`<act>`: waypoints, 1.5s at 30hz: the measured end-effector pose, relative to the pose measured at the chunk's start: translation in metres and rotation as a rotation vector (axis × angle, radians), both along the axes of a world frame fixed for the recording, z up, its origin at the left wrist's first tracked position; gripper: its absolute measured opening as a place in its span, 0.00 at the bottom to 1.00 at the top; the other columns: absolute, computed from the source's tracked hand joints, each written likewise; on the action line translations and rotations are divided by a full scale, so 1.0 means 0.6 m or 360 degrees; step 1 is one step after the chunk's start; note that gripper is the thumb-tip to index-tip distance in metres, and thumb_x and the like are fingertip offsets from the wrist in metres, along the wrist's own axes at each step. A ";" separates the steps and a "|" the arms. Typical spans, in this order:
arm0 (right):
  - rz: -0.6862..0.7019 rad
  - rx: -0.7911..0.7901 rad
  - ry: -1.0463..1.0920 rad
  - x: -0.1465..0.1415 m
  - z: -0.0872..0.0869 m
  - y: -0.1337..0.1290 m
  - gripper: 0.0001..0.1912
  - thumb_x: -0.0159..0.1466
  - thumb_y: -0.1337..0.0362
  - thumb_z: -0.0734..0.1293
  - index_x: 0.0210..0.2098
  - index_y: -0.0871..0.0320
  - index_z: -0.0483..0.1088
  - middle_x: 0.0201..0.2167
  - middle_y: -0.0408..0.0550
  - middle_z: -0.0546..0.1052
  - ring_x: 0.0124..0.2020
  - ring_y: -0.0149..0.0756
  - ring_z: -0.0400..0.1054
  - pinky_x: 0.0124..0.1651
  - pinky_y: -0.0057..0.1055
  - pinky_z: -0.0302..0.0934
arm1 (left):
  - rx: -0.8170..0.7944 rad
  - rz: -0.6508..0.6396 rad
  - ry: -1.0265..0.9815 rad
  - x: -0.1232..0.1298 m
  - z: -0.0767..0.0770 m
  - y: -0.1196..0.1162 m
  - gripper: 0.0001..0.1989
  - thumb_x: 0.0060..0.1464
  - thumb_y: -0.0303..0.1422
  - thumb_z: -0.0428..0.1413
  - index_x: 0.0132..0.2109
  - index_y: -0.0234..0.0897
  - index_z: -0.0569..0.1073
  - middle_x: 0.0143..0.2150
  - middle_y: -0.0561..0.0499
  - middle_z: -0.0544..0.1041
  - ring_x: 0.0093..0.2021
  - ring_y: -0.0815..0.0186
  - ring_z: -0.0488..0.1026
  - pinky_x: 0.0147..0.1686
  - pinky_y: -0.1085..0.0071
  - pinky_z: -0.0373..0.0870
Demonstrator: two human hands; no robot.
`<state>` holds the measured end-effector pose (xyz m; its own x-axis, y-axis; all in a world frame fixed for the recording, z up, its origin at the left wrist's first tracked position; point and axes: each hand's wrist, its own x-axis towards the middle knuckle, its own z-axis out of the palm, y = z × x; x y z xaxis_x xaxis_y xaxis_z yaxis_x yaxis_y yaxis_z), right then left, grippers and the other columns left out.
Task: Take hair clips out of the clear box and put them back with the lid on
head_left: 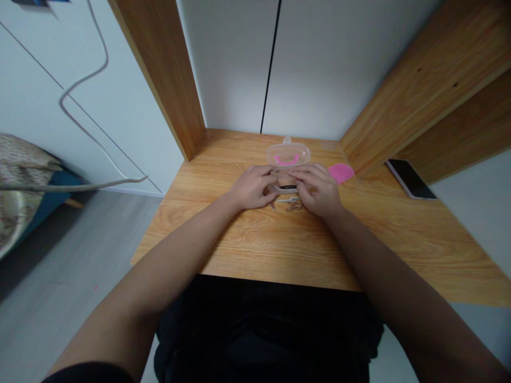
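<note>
A small clear plastic box (284, 174) stands on the wooden desk, its lid (301, 154) with a pink handle tipped back behind it. My left hand (254, 187) grips the box's left end, fingers curled round it. Over the right end, my right hand (318, 190) has its thumb and fingers pinched at a slim black item (288, 187) inside the box. Just in front of the box lie a thin metal piece and a small chain (294, 205), close to my right thumb. A pink flat item (340, 173) rests behind my right hand.
A phone (411, 179) lies at the right of the wooden desk (271, 244). Wooden panels rise at both sides, with a pale wall behind. To the left, a cable hangs over a white surface, near a cloth-covered seat.
</note>
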<state>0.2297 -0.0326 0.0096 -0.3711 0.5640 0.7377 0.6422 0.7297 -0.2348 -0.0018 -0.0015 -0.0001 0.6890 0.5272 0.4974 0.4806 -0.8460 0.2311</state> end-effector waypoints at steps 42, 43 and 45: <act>0.0442 -0.0516 -0.0553 -0.003 -0.012 0.005 0.14 0.68 0.62 0.67 0.52 0.48 0.78 0.51 0.48 0.80 0.52 0.45 0.73 0.56 0.48 0.65 | -0.0136 0.0406 -0.0165 -0.002 -0.011 0.008 0.09 0.57 0.37 0.59 0.42 0.39 0.76 0.47 0.45 0.77 0.49 0.56 0.76 0.51 0.59 0.74; 0.0457 -0.0512 -0.0561 -0.003 -0.014 0.006 0.13 0.68 0.62 0.67 0.50 0.47 0.79 0.51 0.47 0.81 0.51 0.45 0.74 0.55 0.48 0.65 | -0.0134 0.0416 -0.0165 -0.002 -0.011 0.008 0.09 0.57 0.36 0.59 0.43 0.39 0.76 0.48 0.45 0.77 0.49 0.56 0.76 0.51 0.59 0.74; 0.0477 -0.0499 -0.0553 -0.002 -0.018 0.008 0.11 0.68 0.63 0.67 0.47 0.47 0.80 0.49 0.46 0.82 0.50 0.44 0.74 0.55 0.47 0.66 | -0.0136 0.0424 -0.0160 -0.002 -0.011 0.009 0.09 0.56 0.37 0.59 0.43 0.39 0.76 0.48 0.44 0.77 0.50 0.55 0.76 0.51 0.58 0.74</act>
